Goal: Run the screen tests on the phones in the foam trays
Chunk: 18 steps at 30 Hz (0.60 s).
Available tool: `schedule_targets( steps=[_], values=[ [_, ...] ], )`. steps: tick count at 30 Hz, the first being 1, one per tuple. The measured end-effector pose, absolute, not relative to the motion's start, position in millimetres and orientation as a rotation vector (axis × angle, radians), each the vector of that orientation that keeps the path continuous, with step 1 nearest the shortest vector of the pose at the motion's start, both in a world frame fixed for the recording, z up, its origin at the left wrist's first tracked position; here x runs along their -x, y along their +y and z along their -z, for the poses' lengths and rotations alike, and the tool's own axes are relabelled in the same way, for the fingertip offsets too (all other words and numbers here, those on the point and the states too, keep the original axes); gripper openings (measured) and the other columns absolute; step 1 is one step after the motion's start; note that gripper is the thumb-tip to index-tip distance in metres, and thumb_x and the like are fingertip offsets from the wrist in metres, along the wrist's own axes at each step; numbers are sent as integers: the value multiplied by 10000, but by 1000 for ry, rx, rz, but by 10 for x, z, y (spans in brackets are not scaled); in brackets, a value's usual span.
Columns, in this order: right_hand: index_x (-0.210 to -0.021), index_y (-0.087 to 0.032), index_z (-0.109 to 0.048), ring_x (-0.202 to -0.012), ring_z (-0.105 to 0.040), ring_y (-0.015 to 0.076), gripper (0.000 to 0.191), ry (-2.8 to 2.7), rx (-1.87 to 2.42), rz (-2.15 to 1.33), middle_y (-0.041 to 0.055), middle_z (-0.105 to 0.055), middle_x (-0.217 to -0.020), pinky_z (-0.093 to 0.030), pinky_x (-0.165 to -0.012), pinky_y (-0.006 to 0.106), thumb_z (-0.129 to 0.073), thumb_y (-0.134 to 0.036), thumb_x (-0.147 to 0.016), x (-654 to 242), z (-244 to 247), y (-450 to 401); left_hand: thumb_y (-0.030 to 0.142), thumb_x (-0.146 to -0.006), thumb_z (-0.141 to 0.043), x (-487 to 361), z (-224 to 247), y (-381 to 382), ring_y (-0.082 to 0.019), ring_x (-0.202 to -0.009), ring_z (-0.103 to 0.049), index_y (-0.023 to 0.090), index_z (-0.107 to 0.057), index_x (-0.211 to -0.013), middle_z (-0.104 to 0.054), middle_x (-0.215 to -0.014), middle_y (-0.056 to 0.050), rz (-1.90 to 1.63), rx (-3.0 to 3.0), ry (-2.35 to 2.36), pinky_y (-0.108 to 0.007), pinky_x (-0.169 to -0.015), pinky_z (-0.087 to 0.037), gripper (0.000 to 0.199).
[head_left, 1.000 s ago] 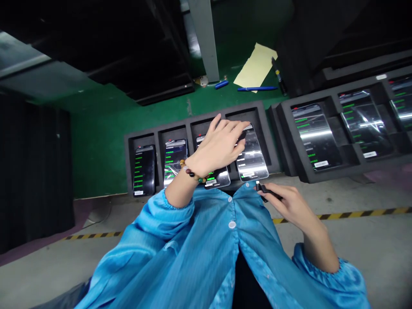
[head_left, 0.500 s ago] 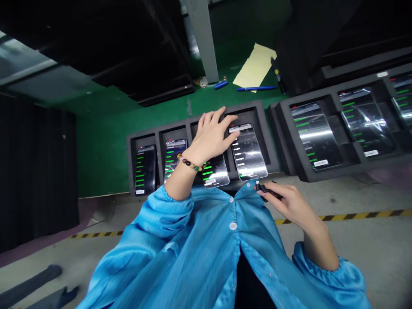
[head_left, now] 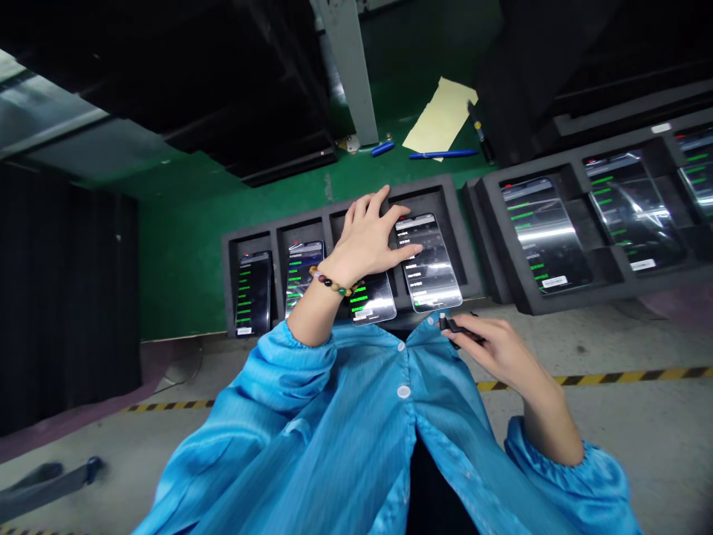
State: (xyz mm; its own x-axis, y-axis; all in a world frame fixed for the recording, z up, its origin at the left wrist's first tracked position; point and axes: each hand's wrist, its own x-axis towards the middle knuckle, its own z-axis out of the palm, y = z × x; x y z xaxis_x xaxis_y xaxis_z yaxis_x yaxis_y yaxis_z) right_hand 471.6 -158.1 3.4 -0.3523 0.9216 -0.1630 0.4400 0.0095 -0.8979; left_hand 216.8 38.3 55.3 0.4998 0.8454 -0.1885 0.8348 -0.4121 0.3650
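Observation:
My left hand [head_left: 368,234] is spread over a black foam tray [head_left: 274,281], a beaded bracelet on its wrist. Its thumb reaches onto the lit screen of a smartphone [head_left: 430,271], which shows a list of white text lines. Partly under the palm lies another smartphone [head_left: 370,303] with green text. Just below the first phone's lower edge, my right hand [head_left: 490,342] pinches a black cable plug [head_left: 445,322] with a pale tip, apart from the phone. Two more smartphones, one dark-edged [head_left: 253,293] and one blue-edged [head_left: 304,271], lie in the tray's left compartments.
A second foam tray [head_left: 526,290] with several lit phones stands at the right. Behind, yellow paper [head_left: 440,115], a blue pen [head_left: 443,154] and a black marker [head_left: 482,134] lie on the green tabletop [head_left: 183,253]. A grey post [head_left: 350,74] rises there. Somebody's legs [head_left: 50,487] show lower left.
My left thumb has slid lower and to the right on the phone screen. The cable plug has shifted slightly left. The other person's legs at lower left have moved.

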Motion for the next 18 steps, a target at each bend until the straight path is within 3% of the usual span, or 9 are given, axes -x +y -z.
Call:
schedule_targets(
  steps=[6, 12, 18],
  values=[
    [-1023, -221, -734, -766, -702, 142, 239, -1845, 1413, -1284, 9, -771, -900, -484, -715, 238, -617, -407, -1117, -4691, -53, -1559, 689, -888, -805, -2197, -558, 366, -479, -1687, -221, 257, -616, -1512, -245, -1845, -174, 11, -2319, 1399, -709, -1359, -217, 782],
    [-1003, -215, -750, -779, -734, 171, 311, -1876, 1416, -1282, 43, -792, -905, -522, -723, 249, -584, -446, -1126, -4682, -107, -1500, 762, -970, -651, -2223, -572, 348, -455, -1689, -235, 296, -658, -1478, -279, -1842, -120, -33, -2274, 1438, -703, -1363, -223, 689],
    [-1039, -225, -788, -804, -763, 207, 336, -1845, 1430, -1296, 63, -814, -919, -573, -745, 268, -587, -483, -1115, -4692, -117, -1470, 762, -1001, -597, -2253, -597, 335, -459, -1687, -249, 281, -674, -1460, -294, -1836, -132, -38, -2268, 1457, -707, -1362, -223, 669]
  ],
)
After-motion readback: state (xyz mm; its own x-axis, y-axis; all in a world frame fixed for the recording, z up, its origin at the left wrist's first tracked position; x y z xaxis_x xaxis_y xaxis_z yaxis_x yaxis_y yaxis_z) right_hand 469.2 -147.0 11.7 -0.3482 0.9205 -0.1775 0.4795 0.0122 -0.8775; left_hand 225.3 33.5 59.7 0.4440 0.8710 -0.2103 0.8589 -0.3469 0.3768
